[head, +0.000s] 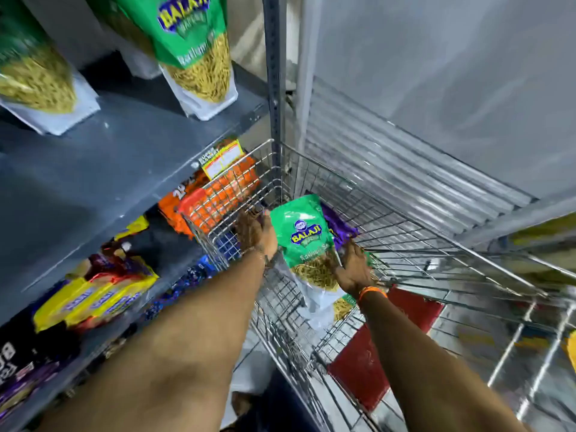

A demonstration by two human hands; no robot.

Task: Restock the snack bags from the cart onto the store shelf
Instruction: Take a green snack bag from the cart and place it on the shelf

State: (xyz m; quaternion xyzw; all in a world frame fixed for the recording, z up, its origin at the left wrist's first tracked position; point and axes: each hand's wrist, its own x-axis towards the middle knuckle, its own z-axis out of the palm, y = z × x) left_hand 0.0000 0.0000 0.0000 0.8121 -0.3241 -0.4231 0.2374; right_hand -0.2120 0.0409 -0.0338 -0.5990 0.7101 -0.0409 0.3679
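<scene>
Head view. We stand in a store aisle before a grey metal shelf [103, 169], its perforated upright post [274, 88] rising beside a ribbed metal shutter [389, 169]. A chrome wire cart [405, 241] sits in the corner below, its grid walls thin and glossy. Inside it we hold a green snack bag [304, 241] upright between both hands. Our left hand [255, 233] lies flat against the bag's left edge, fingers extended and pressed along the glossy film. Our right hand [353, 266] cups the bag's lower right side, fingers partly curled around it; an orange wristband [372, 291] circles that wrist. The bag's lower half is clear, showing thin yellow strands. A purple packet [338, 227] lies just behind it, and a second green bag [341, 307] lies beneath. Two matching green bags [190, 42] stand upright on the shelf above. Orange packets [224, 188] and yellow packets [93, 297] crowd the lower shelf. A flat red panel [367, 363] shows beneath the cart's wire floor.
</scene>
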